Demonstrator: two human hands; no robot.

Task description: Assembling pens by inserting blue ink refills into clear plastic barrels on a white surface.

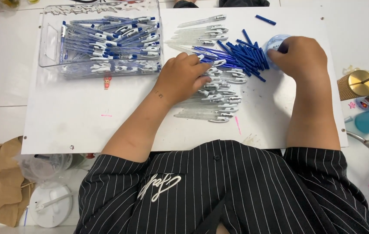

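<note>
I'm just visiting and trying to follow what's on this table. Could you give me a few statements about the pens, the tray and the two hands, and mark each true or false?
1. The clear plastic tray holds assembled blue-and-white pens. True.
2. The left hand rests inside the tray. False: it lies on the row of clear pen barrels on the white board, outside the tray.
3. The right hand is at a small clear round container. True.
4. The pile of blue refills lies left of the tray. False: it lies to the tray's right, between the hands.
5. A gold-topped cup stands at the right edge. True.
</note>
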